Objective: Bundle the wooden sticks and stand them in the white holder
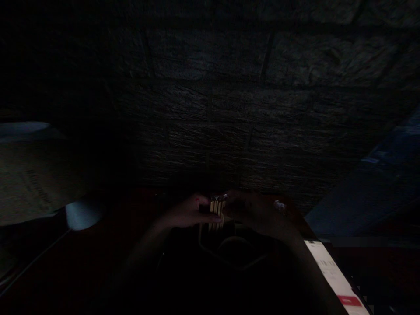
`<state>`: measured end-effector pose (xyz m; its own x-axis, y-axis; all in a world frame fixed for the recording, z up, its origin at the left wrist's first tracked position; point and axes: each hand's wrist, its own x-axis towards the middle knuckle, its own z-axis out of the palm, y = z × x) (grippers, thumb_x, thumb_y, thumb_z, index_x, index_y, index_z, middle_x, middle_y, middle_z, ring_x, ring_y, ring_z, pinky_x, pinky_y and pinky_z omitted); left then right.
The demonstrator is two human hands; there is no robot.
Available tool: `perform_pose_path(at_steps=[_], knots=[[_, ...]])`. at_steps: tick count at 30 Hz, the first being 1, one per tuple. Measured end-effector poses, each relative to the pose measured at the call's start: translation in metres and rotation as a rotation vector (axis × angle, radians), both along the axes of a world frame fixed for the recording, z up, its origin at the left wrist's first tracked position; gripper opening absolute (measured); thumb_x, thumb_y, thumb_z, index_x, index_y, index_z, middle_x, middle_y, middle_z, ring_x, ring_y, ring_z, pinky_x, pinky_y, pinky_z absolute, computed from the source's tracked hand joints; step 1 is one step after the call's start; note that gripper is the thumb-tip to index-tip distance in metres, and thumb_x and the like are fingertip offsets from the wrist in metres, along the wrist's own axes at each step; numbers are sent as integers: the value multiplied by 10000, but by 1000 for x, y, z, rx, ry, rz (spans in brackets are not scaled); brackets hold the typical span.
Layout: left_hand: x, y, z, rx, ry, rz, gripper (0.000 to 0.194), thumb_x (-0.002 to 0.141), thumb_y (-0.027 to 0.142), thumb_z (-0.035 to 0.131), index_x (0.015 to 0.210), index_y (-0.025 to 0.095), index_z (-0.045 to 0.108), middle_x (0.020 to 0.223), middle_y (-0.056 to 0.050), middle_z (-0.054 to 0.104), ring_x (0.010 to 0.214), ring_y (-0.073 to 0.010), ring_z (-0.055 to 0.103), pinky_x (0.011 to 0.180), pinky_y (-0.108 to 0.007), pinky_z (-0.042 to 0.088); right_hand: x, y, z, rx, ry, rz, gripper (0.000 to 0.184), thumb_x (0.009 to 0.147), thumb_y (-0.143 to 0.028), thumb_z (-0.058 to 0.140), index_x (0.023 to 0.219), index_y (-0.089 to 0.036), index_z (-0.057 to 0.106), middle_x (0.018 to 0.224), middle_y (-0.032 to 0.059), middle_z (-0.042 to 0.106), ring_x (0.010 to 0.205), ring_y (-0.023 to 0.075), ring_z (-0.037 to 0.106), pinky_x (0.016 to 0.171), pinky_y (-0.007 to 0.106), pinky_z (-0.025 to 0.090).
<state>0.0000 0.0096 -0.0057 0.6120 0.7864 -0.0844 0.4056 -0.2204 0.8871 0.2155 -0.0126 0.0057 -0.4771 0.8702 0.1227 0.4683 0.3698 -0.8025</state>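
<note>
Lighting is low; much of the lower area cannot be resolved. A row of pale strips [216,209], set side by side and upright, is located between the two hands. The left hand [185,213] is clamped on the strips, with its thumb laid across their front face. The right hand [252,214] is positioned at the strips' right side; whether its fingers are clamped or only near cannot be told in the shadow.

Just to the right of the right fingers, a small crumpled shiny piece [279,204] rests on the dark reddish tabletop [297,214]. Farther right and nearer the wearer, a phone [333,271] displays a lit white screen with a red block. Below the fingers, a faint angular outline [243,267] is visible. Well left of the left fingers: a brown printed package [36,179] and a pale rounded object [82,215]. Beyond the fingers stands a brick-patterned wall [210,100].
</note>
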Motion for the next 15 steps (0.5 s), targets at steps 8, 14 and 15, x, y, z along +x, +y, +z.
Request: perform_pose_path(at_steps=[8, 14, 15], knots=[[-5, -1, 1, 14, -108, 40, 392, 771, 327, 704, 1126, 164, 674, 1073, -67, 725, 902, -173, 658, 751, -263, 500, -2, 0, 1, 4, 54, -9, 224, 839, -251, 626, 1057, -208, 660, 1044, 56, 712, 895, 176, 675, 766, 298, 528], [-3, -4, 0, 108, -151, 120, 354, 766, 317, 713, 1083, 162, 687, 1124, -72, 716, 1055, -217, 642, 945, -338, 464, -5, 2, -2, 28, 110, -18, 316, 834, -259, 641, 1145, -215, 611, 1025, 63, 712, 937, 190, 675, 804, 321, 530], [-3, -4, 1, 118, -154, 122, 333, 772, 308, 706, 1070, 163, 692, 1108, -67, 721, 1045, -214, 646, 942, -333, 466, -5, 2, -3, 35, 114, -20, 299, 833, -264, 643, 1128, -217, 619, 1059, 67, 705, 939, 190, 675, 802, 321, 531]])
